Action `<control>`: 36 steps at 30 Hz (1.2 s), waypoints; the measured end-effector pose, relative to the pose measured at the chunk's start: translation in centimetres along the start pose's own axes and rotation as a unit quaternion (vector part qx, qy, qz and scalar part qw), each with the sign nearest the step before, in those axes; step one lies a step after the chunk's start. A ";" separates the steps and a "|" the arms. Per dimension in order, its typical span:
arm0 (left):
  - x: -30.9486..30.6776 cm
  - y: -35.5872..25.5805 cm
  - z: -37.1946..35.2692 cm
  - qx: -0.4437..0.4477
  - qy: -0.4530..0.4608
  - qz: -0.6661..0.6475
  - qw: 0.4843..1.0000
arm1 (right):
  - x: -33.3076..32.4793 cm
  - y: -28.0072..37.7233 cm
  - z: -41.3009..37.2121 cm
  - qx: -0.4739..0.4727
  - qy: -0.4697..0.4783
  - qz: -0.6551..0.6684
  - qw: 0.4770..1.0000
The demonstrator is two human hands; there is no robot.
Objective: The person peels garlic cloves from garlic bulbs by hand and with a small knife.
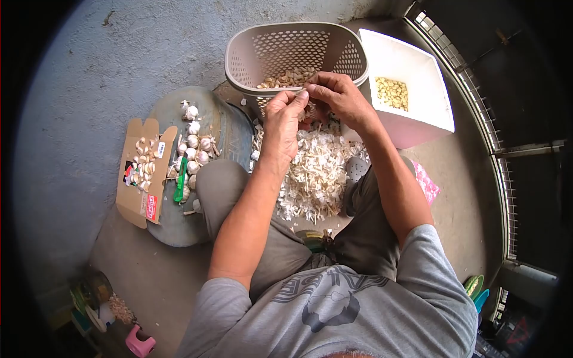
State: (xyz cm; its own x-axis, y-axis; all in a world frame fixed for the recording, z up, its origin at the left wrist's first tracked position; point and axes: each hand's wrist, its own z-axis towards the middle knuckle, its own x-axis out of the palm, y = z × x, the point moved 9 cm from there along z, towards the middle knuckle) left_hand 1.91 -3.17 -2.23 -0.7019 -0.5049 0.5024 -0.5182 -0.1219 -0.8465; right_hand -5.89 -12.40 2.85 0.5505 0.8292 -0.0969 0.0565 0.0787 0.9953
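Observation:
My left hand (pixel 282 122) and my right hand (pixel 341 100) meet in front of the basket's rim, thumbs and fingertips pinched close together. Part of a pale garlic piece (pixel 308 111) shows below the fingertips, mostly hidden by my left hand. What lies between the right fingertips is too small to make out. Behind them, the beige perforated basket (pixel 239 65) holds garlic cloves (pixel 289 77). Under my hands a large heap of garlic skins and stalks (pixel 314 173) covers the floor between my feet.
At left, a round blue-grey drum (pixel 233 134) carries whole garlic bulbs (pixel 192 141), a green box cutter (pixel 180 179) and a cardboard piece (pixel 134 200) with loose cloves. A white foam box (pixel 418 71) holds peeled cloves (pixel 391 93). A metal grille gate (pixel 498 143) stands at right.

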 end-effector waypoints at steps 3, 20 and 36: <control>0.2 0.6 0.2 -0.026 0.010 -0.017 0.999 | -1.2 -0.6 0.3 0.028 0.023 -0.007 0.999; -1.0 0.2 1.5 0.013 -0.023 -0.135 0.991 | 1.5 2.3 -0.4 -0.117 -0.018 -0.131 0.984; -1.5 -3.1 0.3 0.224 -0.094 0.052 0.969 | 1.3 0.6 0.6 -0.130 -0.135 -0.179 0.966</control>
State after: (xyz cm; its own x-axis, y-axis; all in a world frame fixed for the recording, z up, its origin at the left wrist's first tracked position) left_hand 4.75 -2.25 -0.38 -0.6165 -0.6754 0.4046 -0.1556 -0.3992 -0.9036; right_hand -4.58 -11.58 3.36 0.7337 0.5511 -0.3975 0.0915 0.4996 0.8614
